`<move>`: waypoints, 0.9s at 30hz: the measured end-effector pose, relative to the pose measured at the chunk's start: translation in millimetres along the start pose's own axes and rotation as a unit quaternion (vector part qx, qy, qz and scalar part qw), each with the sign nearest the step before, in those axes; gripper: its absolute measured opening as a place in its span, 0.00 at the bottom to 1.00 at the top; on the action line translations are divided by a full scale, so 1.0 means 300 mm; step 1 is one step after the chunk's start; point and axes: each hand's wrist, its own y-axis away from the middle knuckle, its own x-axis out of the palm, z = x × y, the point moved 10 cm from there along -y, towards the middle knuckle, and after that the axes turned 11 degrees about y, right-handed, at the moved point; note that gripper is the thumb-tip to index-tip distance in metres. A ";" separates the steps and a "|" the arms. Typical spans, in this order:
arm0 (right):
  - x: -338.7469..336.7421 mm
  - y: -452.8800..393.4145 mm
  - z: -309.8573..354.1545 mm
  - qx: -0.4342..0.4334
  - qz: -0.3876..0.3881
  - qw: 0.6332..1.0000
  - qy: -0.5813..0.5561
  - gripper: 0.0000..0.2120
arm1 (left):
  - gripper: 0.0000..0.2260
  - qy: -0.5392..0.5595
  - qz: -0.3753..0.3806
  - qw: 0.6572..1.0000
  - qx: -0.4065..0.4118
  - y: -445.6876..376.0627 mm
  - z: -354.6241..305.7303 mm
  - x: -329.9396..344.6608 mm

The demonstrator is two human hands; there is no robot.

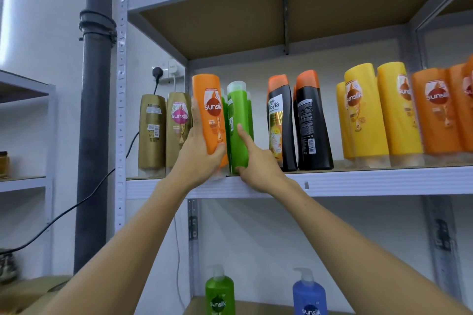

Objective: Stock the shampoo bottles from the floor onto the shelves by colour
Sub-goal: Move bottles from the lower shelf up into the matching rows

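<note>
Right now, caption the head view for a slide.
Left hand grips an orange bottle at the shelf; right hand touches a green bottle.

Bright, even indoor light with a bluish glow on the wall (38, 7) at upper left. Shadows are soft. Wide-angle distortion bends the edges; orange bottles (440, 110) at right blur.
</note>
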 end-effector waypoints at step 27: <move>-0.460 0.454 -0.434 -0.029 -0.311 0.950 0.018 0.28 | 0.52 0.069 0.027 0.995 0.065 0.165 -0.283 0.304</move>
